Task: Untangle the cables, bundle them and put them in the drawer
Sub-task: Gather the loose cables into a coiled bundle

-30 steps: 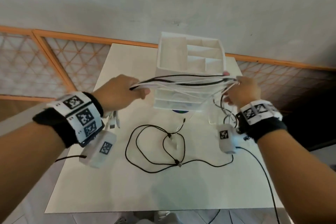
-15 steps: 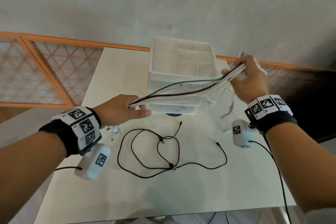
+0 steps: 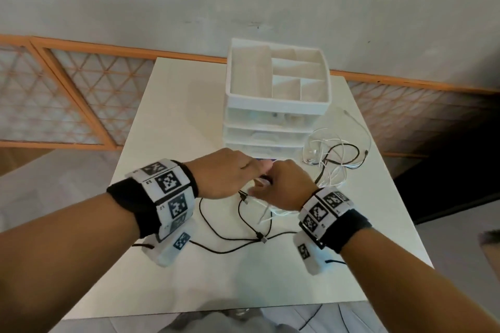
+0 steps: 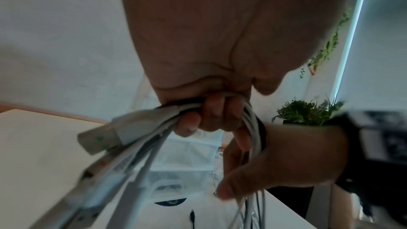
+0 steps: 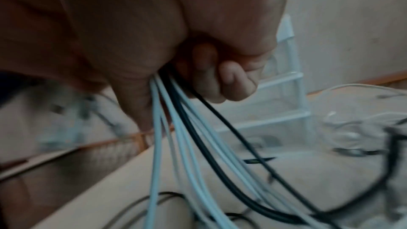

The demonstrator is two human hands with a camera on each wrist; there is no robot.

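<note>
My left hand (image 3: 230,173) and right hand (image 3: 281,186) meet above the white table (image 3: 173,121), just in front of the white drawer unit (image 3: 276,105). In the left wrist view the left hand (image 4: 209,111) grips a bundle of white and black cables (image 4: 253,119) with USB plugs (image 4: 99,138) sticking out. The right hand (image 5: 198,76) grips the same strands (image 5: 176,119), which hang down from its fist. A loose black cable (image 3: 243,235) lies looped on the table under my wrists. More white and black cable (image 3: 332,157) trails in a tangle to the right of the drawers.
The drawer unit has an open divided tray (image 3: 286,73) on top and three shut drawers below. An orange lattice railing (image 3: 67,94) runs behind the table. The table's front edge (image 3: 216,308) is near my body. A potted plant (image 4: 308,112) shows in the left wrist view.
The bundle was stretched between my hands held wide apart; the right hand rose, then both hands came down and together in front of the drawers, folding the bundle.
</note>
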